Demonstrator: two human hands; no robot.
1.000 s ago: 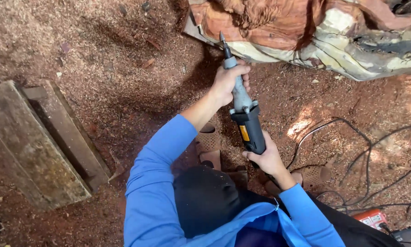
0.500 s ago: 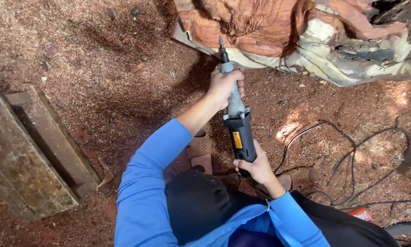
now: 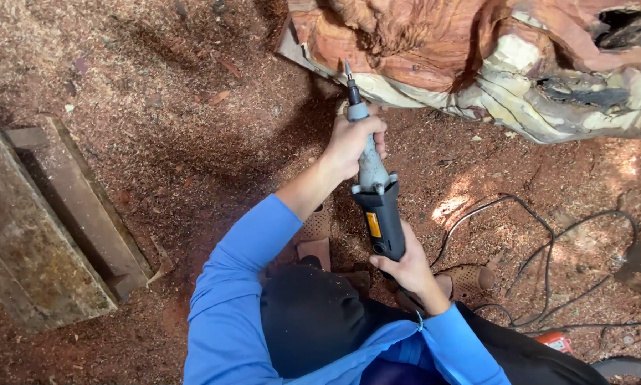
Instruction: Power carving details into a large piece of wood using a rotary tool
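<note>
Below the carved log (image 3: pixel 491 64), left hand (image 3: pixel 352 139) and right hand (image 3: pixel 406 267) grip the die grinder (image 3: pixel 377 199).

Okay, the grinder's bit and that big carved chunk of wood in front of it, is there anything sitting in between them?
Nothing visible does. The left hand grips the neck of the die grinder and the right hand its rear; the bit points at the carved wood, its tip at the lower edge. Whether it touches is unclear. The black cables lie off to the right.

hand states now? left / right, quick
Left hand: closed around the grey neck of the die grinder.
Right hand: closed around the grinder's black rear body.
</note>
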